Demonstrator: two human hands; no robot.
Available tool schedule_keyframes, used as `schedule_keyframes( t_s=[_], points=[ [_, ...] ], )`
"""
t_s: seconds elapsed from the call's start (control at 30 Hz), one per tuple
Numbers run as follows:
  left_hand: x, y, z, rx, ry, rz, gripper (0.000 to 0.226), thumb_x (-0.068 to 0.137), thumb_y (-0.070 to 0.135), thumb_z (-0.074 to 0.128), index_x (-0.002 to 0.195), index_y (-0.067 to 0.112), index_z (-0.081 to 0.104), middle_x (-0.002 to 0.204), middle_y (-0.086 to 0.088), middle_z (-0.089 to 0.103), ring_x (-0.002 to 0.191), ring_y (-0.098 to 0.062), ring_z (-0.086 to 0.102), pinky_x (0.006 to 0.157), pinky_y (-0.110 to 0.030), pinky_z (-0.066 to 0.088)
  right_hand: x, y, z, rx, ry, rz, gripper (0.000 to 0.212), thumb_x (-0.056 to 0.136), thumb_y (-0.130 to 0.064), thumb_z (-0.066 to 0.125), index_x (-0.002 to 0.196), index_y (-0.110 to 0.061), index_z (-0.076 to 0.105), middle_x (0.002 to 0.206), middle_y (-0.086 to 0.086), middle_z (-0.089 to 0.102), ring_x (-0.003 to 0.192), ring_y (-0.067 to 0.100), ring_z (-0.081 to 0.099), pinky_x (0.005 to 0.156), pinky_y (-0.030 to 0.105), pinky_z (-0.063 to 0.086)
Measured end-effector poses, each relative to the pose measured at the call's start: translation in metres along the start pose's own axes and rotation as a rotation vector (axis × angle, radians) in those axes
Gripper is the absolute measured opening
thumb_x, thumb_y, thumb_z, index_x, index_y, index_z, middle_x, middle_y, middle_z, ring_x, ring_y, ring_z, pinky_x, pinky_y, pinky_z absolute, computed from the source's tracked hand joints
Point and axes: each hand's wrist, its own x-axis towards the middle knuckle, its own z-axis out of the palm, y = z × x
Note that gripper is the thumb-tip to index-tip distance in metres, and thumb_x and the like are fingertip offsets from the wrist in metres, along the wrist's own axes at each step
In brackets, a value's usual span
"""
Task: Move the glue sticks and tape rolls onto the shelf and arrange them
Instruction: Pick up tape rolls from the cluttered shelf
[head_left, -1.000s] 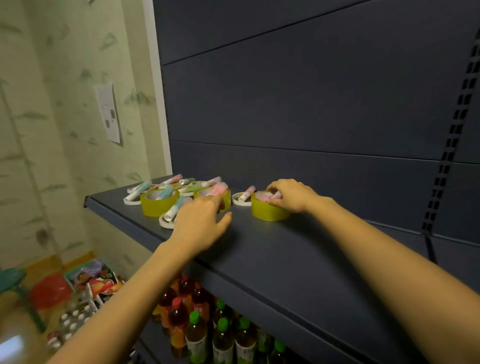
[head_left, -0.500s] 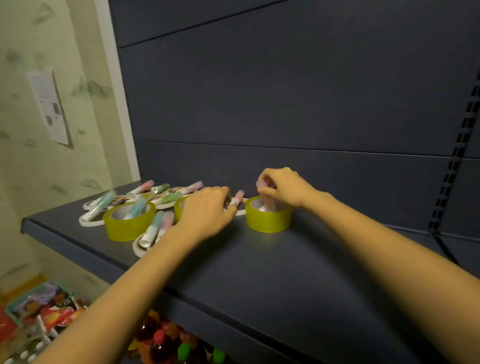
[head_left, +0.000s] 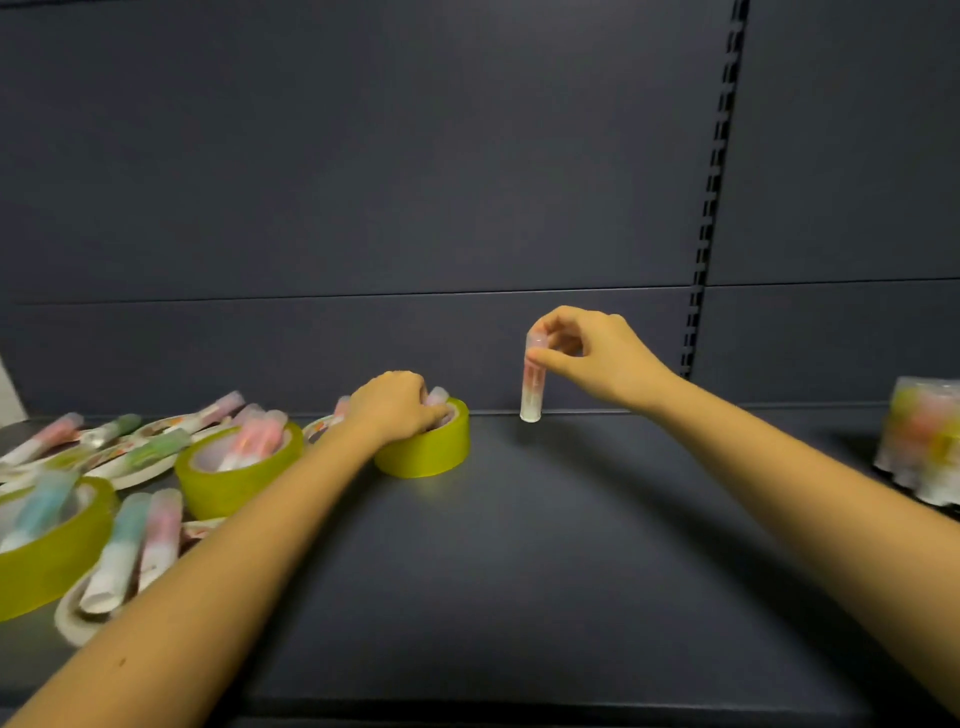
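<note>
My right hand (head_left: 597, 358) pinches the pink-white plastic glue stick (head_left: 531, 389) upright, base down at the dark shelf (head_left: 519, 571), right of the yellow-green tape roll (head_left: 431, 452). My left hand (head_left: 395, 405) curls into that roll; its grip I cannot tell.

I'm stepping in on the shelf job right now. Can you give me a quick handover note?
Right hand: pinches a pink glue stick upright, base at the shelf near the back wall.
Left hand: fingers curl over the rim of a yellow-green tape roll.
Done: rolls and sticks are on the shelf, heaped at left.
Left: probably stand the loose sticks, line up the other rolls.
</note>
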Motion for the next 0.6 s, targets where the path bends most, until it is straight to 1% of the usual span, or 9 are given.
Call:
schedule_keyframes(
  t_s=[0.03,0.1,0.2,0.27,0.37,0.43,0.5,0.57,0.6],
  points=[
    [0.002,0.001,0.002,0.014,-0.004,0.007,0.036,0.087,0.047,0.051,0.085,0.013,0.061,0.099,-0.01,0.064,0.085,-0.029,0.056,0.071,-0.031,0.041,-0.005,0.002,-0.002,-0.003,0.006,0.013,0.008,0.088,-0.029,0.061,0.095,-0.025,0.061,0.098,-0.005,0.067,0.093,0.018,0.063,0.088,0.039,0.051],
    [0.005,0.004,0.004,0.022,0.009,0.023,0.032,0.088,0.042,0.052,0.09,0.011,0.061,0.103,-0.011,0.063,0.09,-0.03,0.057,0.07,-0.031,0.039,-0.013,0.005,-0.005,-0.005,0.014,0.032,0.01,0.089,-0.029,0.06,0.097,-0.024,0.062,0.097,-0.006,0.067,0.094,0.017,0.063,0.086,0.037,0.052],
    [0.005,0.011,-0.002,-0.009,0.123,0.083,0.03,0.086,0.036,0.059,0.095,0.007,0.06,0.109,-0.015,0.055,0.1,-0.035,0.054,0.075,-0.037,0.042,-0.025,0.011,-0.011,-0.005,0.04,0.049,0.011,0.089,-0.026,0.06,0.099,-0.021,0.062,0.096,-0.007,0.067,0.093,0.011,0.063,0.08,0.023,0.05],
    [0.003,0.018,-0.011,-0.091,0.215,0.114,0.031,0.086,0.035,0.062,0.095,0.006,0.061,0.108,-0.016,0.055,0.101,-0.037,0.054,0.081,-0.04,0.043,-0.033,0.014,-0.018,-0.005,0.063,0.063,0.01,0.09,-0.024,0.06,0.099,-0.021,0.062,0.094,-0.008,0.065,0.09,0.008,0.062,0.075,0.016,0.047],
    [-0.005,0.034,-0.026,-0.277,0.298,0.185,0.023,0.084,0.03,0.065,0.09,0.008,0.064,0.098,-0.012,0.064,0.095,-0.032,0.058,0.08,-0.038,0.045,-0.045,0.019,-0.032,-0.024,0.095,0.073,0.011,0.089,-0.022,0.062,0.1,-0.019,0.063,0.094,-0.006,0.066,0.088,0.008,0.063,0.078,0.019,0.048],
    [-0.012,0.05,-0.031,-0.345,0.282,0.252,0.017,0.084,0.026,0.066,0.088,0.01,0.064,0.093,-0.007,0.066,0.09,-0.026,0.059,0.078,-0.034,0.045,-0.055,0.023,-0.045,-0.049,0.113,0.08,0.013,0.089,-0.022,0.062,0.101,-0.017,0.064,0.096,-0.005,0.067,0.088,0.008,0.063,0.079,0.019,0.048],
    [-0.022,0.072,-0.033,-0.393,0.255,0.317,0.016,0.084,0.024,0.066,0.091,0.011,0.063,0.091,-0.002,0.064,0.086,-0.021,0.057,0.076,-0.03,0.044,-0.065,0.028,-0.058,-0.055,0.135,0.089,0.01,0.089,-0.021,0.063,0.099,-0.018,0.064,0.094,-0.006,0.066,0.086,0.008,0.062,0.076,0.018,0.048],
    [-0.034,0.096,-0.032,-0.426,0.234,0.374,0.019,0.083,0.024,0.067,0.095,0.01,0.062,0.089,0.0,0.063,0.083,-0.019,0.057,0.078,-0.031,0.045,-0.077,0.034,-0.072,-0.062,0.16,0.097,0.007,0.088,-0.02,0.063,0.096,-0.019,0.063,0.092,-0.007,0.066,0.083,0.008,0.062,0.075,0.017,0.049],
    [-0.039,0.108,-0.031,-0.435,0.224,0.403,0.02,0.082,0.023,0.068,0.096,0.01,0.061,0.089,0.0,0.063,0.08,-0.019,0.056,0.079,-0.031,0.046,-0.083,0.038,-0.08,-0.072,0.173,0.099,0.007,0.088,-0.019,0.063,0.095,-0.02,0.063,0.091,-0.008,0.066,0.083,0.008,0.062,0.073,0.014,0.048]
  ],
)
